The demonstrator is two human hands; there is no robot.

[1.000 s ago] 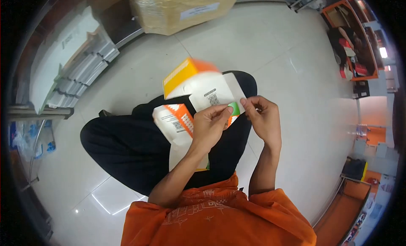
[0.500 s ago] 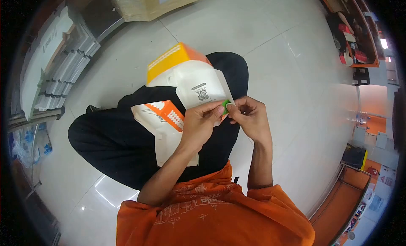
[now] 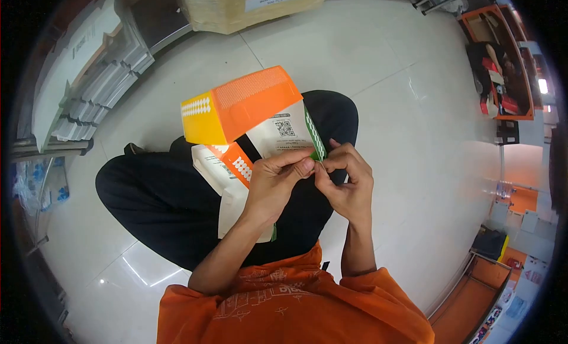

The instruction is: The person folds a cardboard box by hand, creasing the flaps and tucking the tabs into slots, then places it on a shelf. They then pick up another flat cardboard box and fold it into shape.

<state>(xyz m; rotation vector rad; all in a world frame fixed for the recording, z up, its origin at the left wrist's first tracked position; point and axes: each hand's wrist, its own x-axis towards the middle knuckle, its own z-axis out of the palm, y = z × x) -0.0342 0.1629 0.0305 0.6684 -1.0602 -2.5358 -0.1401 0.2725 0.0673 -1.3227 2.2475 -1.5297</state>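
Observation:
A half-folded cardboard food box [image 3: 254, 104] with orange, yellow and green printed sides stands above my lap. Its white inner face carries a QR code. My left hand [image 3: 271, 187] pinches its green corner between thumb and fingers. My right hand [image 3: 348, 181] is closed on the same corner, thumb against the curled fingers, right beside the left fingertips. A second cardboard box [image 3: 232, 209], white with an orange patterned panel, lies unfolded on my left thigh, partly hidden by my left forearm and the first box.
Stacked flat cardboard blanks [image 3: 97, 101] fill a rack on the left. A taped brown carton [image 3: 248, 9] sits on the tiled floor [image 3: 414, 166] ahead. At the far right are an orange shelf unit [image 3: 523, 110], another person's arm [image 3: 492, 58] and an orange open-topped bin [image 3: 467, 299].
The box has turned in my hands, so its orange side and green patterned edge now face up. Both hands stay at the corner. The head view has shifted slightly.

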